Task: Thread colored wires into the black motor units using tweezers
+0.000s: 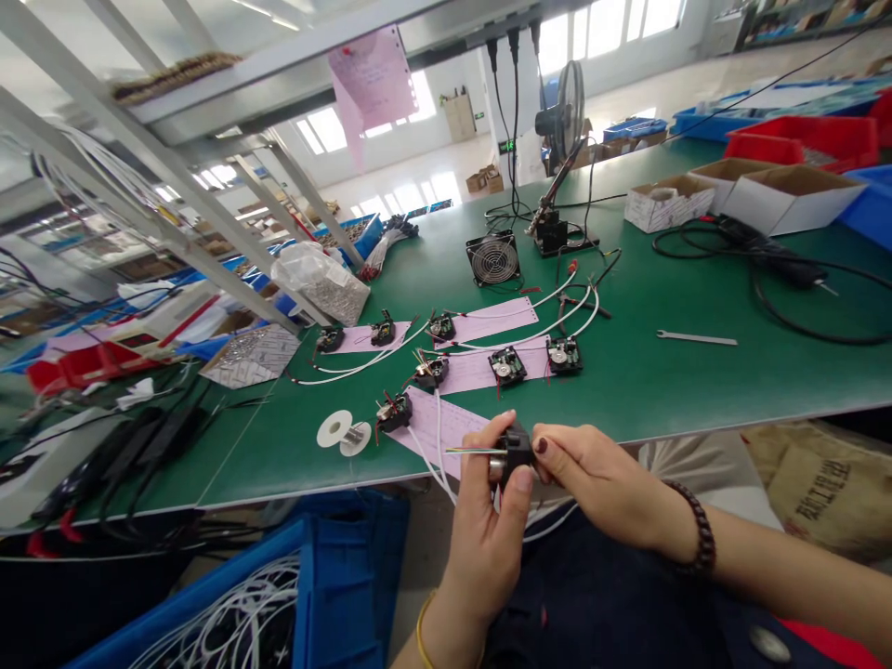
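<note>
My left hand [488,530] grips a small black device [516,448] with a round metal part, just over the table's front edge. Thin coloured wires stick out of the device to the left, across my fingers. My right hand [585,474] is closed at the device's right side, its thumb and fingers pressed together; what they pinch is hidden. Beyond my hands, several similar black units, one of them a unit with green circuitry [507,366], lie on or beside pink paper sheets [446,429]. White cables run among them.
A solder spool [354,437] stands left of my hands. A wrench [697,338] lies to the right, near a black corded tool [770,251]. Farther back are a small fan [493,258] and a red bin [801,139]. Below the table's left side sits a blue crate [341,585] with cables.
</note>
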A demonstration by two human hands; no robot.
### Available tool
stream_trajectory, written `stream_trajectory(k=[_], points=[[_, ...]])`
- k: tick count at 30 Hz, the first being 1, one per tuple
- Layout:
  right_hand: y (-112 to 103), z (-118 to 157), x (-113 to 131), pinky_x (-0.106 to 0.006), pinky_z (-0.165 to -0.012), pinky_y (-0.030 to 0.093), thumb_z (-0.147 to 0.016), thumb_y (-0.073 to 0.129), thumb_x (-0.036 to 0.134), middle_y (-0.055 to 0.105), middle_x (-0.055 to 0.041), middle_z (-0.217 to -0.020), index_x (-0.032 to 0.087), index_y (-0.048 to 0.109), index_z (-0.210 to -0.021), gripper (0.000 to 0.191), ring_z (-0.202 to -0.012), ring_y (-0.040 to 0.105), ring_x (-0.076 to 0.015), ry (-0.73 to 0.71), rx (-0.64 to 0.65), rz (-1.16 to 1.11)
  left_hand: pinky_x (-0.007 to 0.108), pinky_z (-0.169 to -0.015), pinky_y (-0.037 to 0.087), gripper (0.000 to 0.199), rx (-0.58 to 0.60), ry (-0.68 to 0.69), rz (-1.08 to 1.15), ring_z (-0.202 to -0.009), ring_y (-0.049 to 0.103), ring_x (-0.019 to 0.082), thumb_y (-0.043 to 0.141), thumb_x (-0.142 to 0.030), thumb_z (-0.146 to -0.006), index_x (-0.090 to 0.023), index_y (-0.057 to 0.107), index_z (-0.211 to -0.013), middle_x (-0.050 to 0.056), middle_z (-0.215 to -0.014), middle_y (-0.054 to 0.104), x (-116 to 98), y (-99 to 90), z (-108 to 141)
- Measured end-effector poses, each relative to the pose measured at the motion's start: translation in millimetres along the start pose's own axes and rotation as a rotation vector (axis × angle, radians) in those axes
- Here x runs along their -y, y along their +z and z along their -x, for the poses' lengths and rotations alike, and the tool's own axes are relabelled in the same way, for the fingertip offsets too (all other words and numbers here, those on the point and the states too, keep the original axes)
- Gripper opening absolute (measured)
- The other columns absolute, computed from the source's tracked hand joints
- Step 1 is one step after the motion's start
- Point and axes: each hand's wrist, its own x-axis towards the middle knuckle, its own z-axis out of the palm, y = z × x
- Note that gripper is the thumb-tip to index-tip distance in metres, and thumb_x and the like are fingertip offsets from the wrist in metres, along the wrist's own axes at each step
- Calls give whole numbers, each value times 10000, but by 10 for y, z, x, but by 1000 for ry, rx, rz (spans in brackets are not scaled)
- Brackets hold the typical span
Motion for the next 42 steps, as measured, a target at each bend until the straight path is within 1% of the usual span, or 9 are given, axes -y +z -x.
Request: stream_trajectory(k=[4,11,13,18,20,27,35,39,42], points=[[28,40,16,-275,-636,441,-1081,475,199,679,-20,-837,216,524,-1034,70,-685,638,-185,-30,-105,188,333,-1132,470,454,-79,-29,21,-1286,621,226,563,-544,-1100,-311,598,-1488,51,-1449,642,-49,37,-12],[13,37,21,-307,-650,406,-1194,301,331,670,-53,-800,214,558,-966,363,-688,597,-199,-251,-173,393,337,-1158,434,450,-44,-50,45,-1286,600,235,574,-547,-1095,-307,609,-1475,51,-1420,644,-142,45,10],[0,20,26,-303,-626,382,-1197,289,439,614,-29,-748,222,536,-883,455,-649,541,-185,-147,-108,233,357,-1142,447,438,-12,-2,19,-1273,595,248,569,-500,-1104,-300,592,-1493,71,-1412,631,-138,15,0],[17,13,-3,-248,-455,245,-1027,418,838,332,83,-580,244,424,-731,664,-479,251,-110,349,240,-644,375,-1083,479,406,94,216,-109,-1215,584,249,575,-370,-1104,-352,573,-1510,67,-1302,596,-147,-101,-65],[24,32,-14,-240,-452,222,-1002,469,852,318,90,-580,228,468,-744,674,-489,224,-101,393,238,-711,379,-1058,491,419,107,258,-162,-1218,579,259,597,-351,-1091,-370,576,-1509,68,-1296,583,-167,-167,-90],[-38,100,-35,-270,-687,470,-1134,486,586,616,-5,-808,179,700,-1021,474,-705,535,-146,85,151,-367,470,-1093,497,469,169,346,-465,-1291,562,313,656,-288,-1029,-362,608,-1490,108,-1422,498,-373,-425,-126],[-50,106,-63,-253,-643,479,-1155,472,519,605,8,-701,183,670,-878,479,-638,563,-138,3,134,-317,519,-1079,529,497,205,372,-583,-1274,593,343,670,-271,-983,-375,640,-1468,119,-1431,526,-518,-454,-114],[-90,131,-98,-308,-785,585,-1126,510,376,752,-53,-922,177,705,-1231,298,-813,703,-197,76,288,-116,505,-1122,528,577,259,320,-637,-1332,593,332,595,-275,-1021,-317,515,-1590,136,-1429,573,-497,-627,-333],[-90,147,-192,-492,-1030,600,-1023,674,320,755,-166,-1266,157,631,-1464,472,-1132,731,-321,106,329,226,513,-1149,517,634,350,220,-833,-1317,623,327,567,-234,-999,-253,452,-1622,150,-1456,566,-488,-803,-759]])
